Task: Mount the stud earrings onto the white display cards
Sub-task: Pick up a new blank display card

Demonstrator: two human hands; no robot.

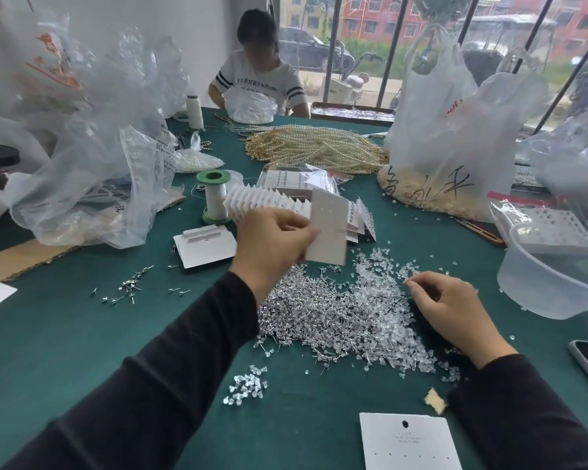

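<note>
the left hand (272, 242) pinches a plain white card (330, 228) by its edge, holding it tilted above the green desk (82, 334). a glittering heap of silver stud earrings (319, 317) lies spread on the desk just below. the right hand (452, 307) rests at the heap's edge with fingertips drawn together; whether they hold a stud i cannot tell.

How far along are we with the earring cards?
Done: a few filled cards lie behind the held one. In hand: left hand grips a bare card; right hand picks at the stud pile. Left: that large pile, plus a spare card nearby.
</note>
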